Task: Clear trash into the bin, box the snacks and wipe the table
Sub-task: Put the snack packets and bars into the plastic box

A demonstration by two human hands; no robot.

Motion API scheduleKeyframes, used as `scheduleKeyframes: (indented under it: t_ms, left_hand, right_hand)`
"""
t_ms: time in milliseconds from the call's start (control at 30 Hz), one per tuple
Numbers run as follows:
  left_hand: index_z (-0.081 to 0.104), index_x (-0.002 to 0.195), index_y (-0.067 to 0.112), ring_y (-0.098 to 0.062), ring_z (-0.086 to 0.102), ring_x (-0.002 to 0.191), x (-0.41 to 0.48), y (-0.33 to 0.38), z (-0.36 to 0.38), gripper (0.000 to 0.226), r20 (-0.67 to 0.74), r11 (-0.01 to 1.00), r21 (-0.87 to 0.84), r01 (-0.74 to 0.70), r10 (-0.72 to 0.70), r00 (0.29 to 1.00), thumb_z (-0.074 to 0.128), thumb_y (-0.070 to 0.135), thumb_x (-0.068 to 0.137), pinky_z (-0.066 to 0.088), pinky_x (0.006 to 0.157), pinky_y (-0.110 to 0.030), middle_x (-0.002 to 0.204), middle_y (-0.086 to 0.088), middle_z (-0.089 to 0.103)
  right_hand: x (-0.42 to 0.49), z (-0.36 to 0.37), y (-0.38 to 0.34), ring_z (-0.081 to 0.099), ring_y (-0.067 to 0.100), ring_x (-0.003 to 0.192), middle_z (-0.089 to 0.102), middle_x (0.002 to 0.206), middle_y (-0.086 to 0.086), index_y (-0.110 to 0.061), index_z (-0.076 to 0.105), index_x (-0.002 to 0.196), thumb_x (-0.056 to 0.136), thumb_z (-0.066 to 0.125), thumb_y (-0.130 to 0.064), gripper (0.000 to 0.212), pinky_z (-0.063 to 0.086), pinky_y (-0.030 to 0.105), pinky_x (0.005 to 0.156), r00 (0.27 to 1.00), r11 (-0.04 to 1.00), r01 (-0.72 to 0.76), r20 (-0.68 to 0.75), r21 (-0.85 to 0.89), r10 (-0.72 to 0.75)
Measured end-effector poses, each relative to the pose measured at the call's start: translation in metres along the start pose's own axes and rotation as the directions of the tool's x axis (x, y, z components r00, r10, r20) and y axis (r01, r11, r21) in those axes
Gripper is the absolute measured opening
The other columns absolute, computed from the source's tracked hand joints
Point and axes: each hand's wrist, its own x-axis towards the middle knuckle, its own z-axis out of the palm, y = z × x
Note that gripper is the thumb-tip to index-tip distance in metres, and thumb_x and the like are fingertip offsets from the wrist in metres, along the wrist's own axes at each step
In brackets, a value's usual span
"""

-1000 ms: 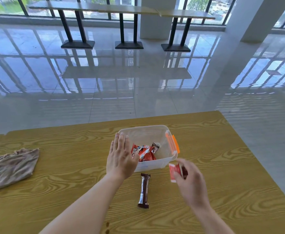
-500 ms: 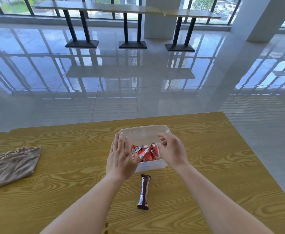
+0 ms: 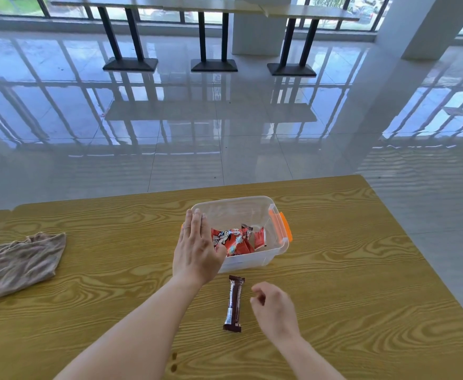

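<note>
We see the left hand (image 3: 197,250) flat, fingers straight, against the left side of the box (image 3: 252,263), gripping nothing. The right hand (image 3: 275,307) hovers loosely curled and empty just beside the brown bar (image 3: 234,303) on the table (image 3: 348,270). Red packets (image 3: 235,241) lie in the box, whose left wall the hand hides; the cloth (image 3: 19,264) runs off-frame.

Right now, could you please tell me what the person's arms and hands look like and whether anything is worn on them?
The left hand and right hand are bare: no gloves, rings, watch or bracelet show. The left arm and right arm are uncovered down to the picture's lower edge, so no sleeve is in view.
</note>
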Motion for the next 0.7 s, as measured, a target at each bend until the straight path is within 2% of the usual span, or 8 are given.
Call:
scheduleKeyframes:
  t_ms: [67, 167, 300, 367, 433, 533, 633, 700]
  left_hand:
    - [0.005, 0.156, 0.001, -0.021, -0.017, 0.152, 0.0, 0.0, 0.001, 0.086, 0.001, 1.0, -0.006, 0.001, -0.001, 1.0, 0.032, 0.047, 0.088, 0.001, 0.125, -0.039, 0.167, -0.012, -0.004]
    - [0.003, 0.156, 0.002, -0.02, -0.018, 0.152, 0.0, -0.001, 0.001, 0.085, 0.005, 1.0, -0.01, 0.003, -0.003, 1.0, 0.037, 0.043, 0.09, -0.001, 0.125, -0.038, 0.167, -0.012, -0.006]
    - [0.003, 0.156, 0.002, -0.021, -0.018, 0.152, 0.0, 0.0, 0.001, 0.084, 0.009, 1.0, -0.01, 0.005, -0.005, 1.0, 0.037, 0.042, 0.09, -0.002, 0.125, -0.037, 0.167, -0.012, -0.006]
    - [0.003, 0.156, 0.002, -0.021, -0.018, 0.152, 0.0, 0.001, 0.0, 0.084, 0.011, 1.0, -0.018, 0.007, -0.007, 1.0, 0.036, 0.041, 0.089, 0.0, 0.125, -0.038, 0.167, -0.011, -0.006]
    - [0.003, 0.157, 0.003, -0.021, -0.018, 0.152, 0.001, 0.001, 0.0, 0.085, 0.016, 1.0, -0.026, 0.01, -0.01, 1.0, 0.034, 0.041, 0.088, 0.001, 0.125, -0.038, 0.167, -0.011, -0.006]
    - [0.003, 0.157, 0.004, -0.02, -0.018, 0.152, 0.001, -0.001, 0.001, 0.085, 0.015, 1.0, -0.027, 0.01, -0.01, 1.0, 0.033, 0.042, 0.087, 0.002, 0.125, -0.039, 0.167, -0.01, -0.006]
    - [0.001, 0.157, 0.005, -0.019, -0.018, 0.152, 0.001, -0.001, 0.002, 0.086, 0.013, 1.0, -0.028, 0.013, -0.013, 1.0, 0.031, 0.043, 0.086, 0.002, 0.125, -0.039, 0.167, -0.009, -0.007]
    - [0.002, 0.157, 0.005, -0.019, -0.018, 0.152, 0.001, -0.001, 0.002, 0.087, 0.012, 0.999, -0.034, 0.013, -0.013, 1.0, 0.028, 0.044, 0.084, 0.002, 0.125, -0.039, 0.167, -0.01, -0.006]
  right_hand:
    - [0.002, 0.009, -0.001, 0.059, 0.005, 0.085, 0.065, 0.092, -0.012, -0.02, 0.067, 0.118, 0.093, 0.062, -0.022, 0.026, 0.051, 0.023, 0.08, 0.998, 0.999, -0.044, 0.035, -0.004, 0.044]
    - [0.004, 0.021, -0.007, 0.059, 0.011, 0.094, 0.066, 0.103, -0.007, -0.018, 0.062, 0.124, 0.093, 0.062, -0.034, 0.035, 0.048, 0.024, 0.081, 0.993, 0.996, -0.091, 0.07, -0.018, 0.092]
    - [0.009, 0.034, -0.02, 0.058, 0.015, 0.093, 0.062, 0.103, -0.005, -0.019, 0.057, 0.112, 0.085, 0.064, -0.056, 0.047, 0.041, 0.026, 0.075, 0.986, 0.99, -0.119, 0.106, -0.073, 0.127]
    - [0.011, 0.039, -0.026, 0.06, 0.018, 0.093, 0.062, 0.101, -0.002, -0.018, 0.054, 0.107, 0.084, 0.066, -0.051, 0.042, 0.045, 0.028, 0.077, 0.984, 0.985, -0.116, 0.122, -0.13, 0.132]
    - [0.012, 0.039, -0.03, 0.06, 0.019, 0.089, 0.063, 0.097, -0.001, -0.017, 0.055, 0.101, 0.085, 0.064, -0.038, 0.028, 0.05, 0.031, 0.079, 0.983, 0.982, -0.109, 0.128, -0.157, 0.129]
    - [0.007, 0.028, -0.03, 0.057, 0.018, 0.079, 0.061, 0.087, -0.005, -0.021, 0.054, 0.086, 0.082, 0.059, -0.03, 0.012, 0.046, 0.031, 0.068, 0.985, 0.987, -0.084, 0.138, -0.139, 0.104]
    - [-0.006, 0.007, -0.028, 0.052, 0.015, 0.07, 0.056, 0.079, -0.008, -0.024, 0.05, 0.078, 0.079, 0.059, -0.029, 0.01, 0.039, 0.027, 0.06, 0.996, 0.995, -0.007, 0.091, -0.096, 0.015]
    - [-0.011, -0.015, -0.034, 0.053, 0.013, 0.069, 0.058, 0.079, -0.008, -0.024, 0.055, 0.082, 0.078, 0.061, -0.029, 0.008, 0.041, 0.026, 0.059, 0.997, 0.994, 0.075, 0.01, -0.079, -0.074]
